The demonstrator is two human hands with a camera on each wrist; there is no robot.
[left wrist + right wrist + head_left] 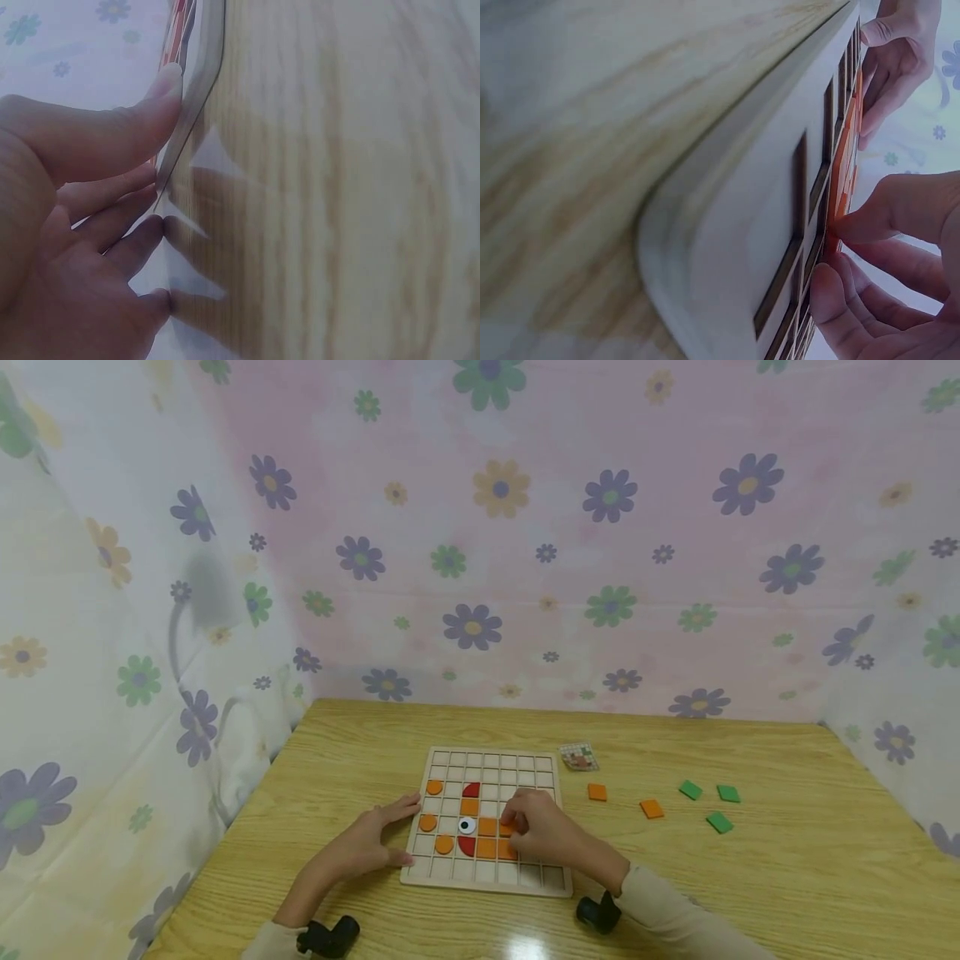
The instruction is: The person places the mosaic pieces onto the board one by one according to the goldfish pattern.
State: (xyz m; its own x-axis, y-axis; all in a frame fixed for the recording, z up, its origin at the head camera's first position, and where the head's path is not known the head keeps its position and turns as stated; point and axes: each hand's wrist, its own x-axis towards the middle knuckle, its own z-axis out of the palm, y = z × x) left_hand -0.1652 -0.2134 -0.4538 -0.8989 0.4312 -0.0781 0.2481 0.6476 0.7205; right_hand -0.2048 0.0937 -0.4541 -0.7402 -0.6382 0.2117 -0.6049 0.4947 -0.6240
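A wooden grid board [487, 887] lies on the table. In its cells sit three orange discs [428, 822], two red curved tiles [471, 790], a round eye piece [467, 826] and several orange square tiles [486, 848]. My right hand [543, 831] bends over the board's right half, thumb and fingers pinching at an orange square tile [507, 828], partly hidden by the fingers. The right wrist view shows the thumb against the orange edge [834, 238], with fingertips close to the grid. At the board's left edge, my left hand [360, 843] spreads its thumb and fingers along the rim.
Right of the board lie two loose orange squares [652, 809] and three green tiles [719, 822]. A small patterned card [579, 757] rests by the board's upper right corner. Black wrist cameras [598, 912] sit at both wrists. Flowered cloth [495, 568] hangs behind the table.
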